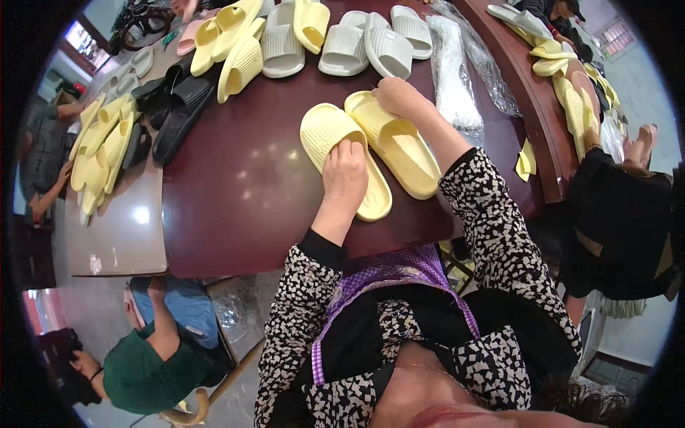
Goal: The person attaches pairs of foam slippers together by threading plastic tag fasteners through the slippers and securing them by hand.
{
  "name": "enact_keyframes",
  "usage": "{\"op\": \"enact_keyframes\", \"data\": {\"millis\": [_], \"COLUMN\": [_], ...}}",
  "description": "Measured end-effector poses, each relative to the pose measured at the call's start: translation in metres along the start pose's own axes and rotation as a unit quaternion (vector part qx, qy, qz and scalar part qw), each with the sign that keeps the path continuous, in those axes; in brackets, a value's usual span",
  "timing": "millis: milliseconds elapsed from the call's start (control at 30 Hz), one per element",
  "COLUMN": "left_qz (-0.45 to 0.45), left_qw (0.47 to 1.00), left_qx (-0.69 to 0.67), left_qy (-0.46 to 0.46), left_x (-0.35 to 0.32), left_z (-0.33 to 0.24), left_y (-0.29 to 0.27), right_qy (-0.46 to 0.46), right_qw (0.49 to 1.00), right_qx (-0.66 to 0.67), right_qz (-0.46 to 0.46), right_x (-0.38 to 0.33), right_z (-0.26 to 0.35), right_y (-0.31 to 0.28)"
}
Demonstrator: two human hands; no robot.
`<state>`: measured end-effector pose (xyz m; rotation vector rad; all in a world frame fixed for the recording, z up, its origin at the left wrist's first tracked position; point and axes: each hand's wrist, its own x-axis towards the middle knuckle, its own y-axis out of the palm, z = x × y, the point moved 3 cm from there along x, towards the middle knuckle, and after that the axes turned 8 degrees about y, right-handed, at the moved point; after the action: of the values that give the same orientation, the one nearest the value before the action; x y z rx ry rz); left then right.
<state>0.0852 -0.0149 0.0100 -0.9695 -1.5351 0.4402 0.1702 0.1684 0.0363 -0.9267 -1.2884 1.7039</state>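
Note:
Two pale yellow slippers lie side by side on the dark red table, toes pointing away from me. My left hand (345,173) holds the left slipper (330,130), its fingertips tucked under the back edge of the ribbed strap. At the far end of the right slipper (412,158), my right hand (401,98) is closed against the toe, with bent fingers that partly hide it. Its fingertips are too small to make out fully.
Grey slippers (389,50), yellow slippers (241,68) and black slippers (184,118) line the table's far side. Clear plastic bags (457,78) lie right of my right hand, by a raised wooden edge (524,93). Yellow scraps (526,160) lie nearby. Several people sit around, one in green (157,367).

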Motion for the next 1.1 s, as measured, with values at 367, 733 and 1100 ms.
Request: {"op": "enact_keyframes", "data": {"millis": [367,733,1100], "left_qz": [-0.019,-0.002,0.023], "left_qw": [1.000,0.999,0.997], "left_qx": [-0.022,-0.036,-0.074], "left_qy": [0.000,0.017,-0.010], "left_x": [-0.004,-0.001,-0.004], "left_z": [0.005,-0.005,0.003], "left_y": [-0.003,0.002,0.000], "right_qy": [-0.013,-0.163,-0.223], "right_qw": [0.995,0.978,0.948], "right_qx": [0.003,0.096,0.161], "right_qz": [-0.098,0.087,0.163], "right_x": [0.014,0.022,-0.002], "right_z": [0.008,0.094,0.128], "right_y": [0.009,0.026,0.022]}}
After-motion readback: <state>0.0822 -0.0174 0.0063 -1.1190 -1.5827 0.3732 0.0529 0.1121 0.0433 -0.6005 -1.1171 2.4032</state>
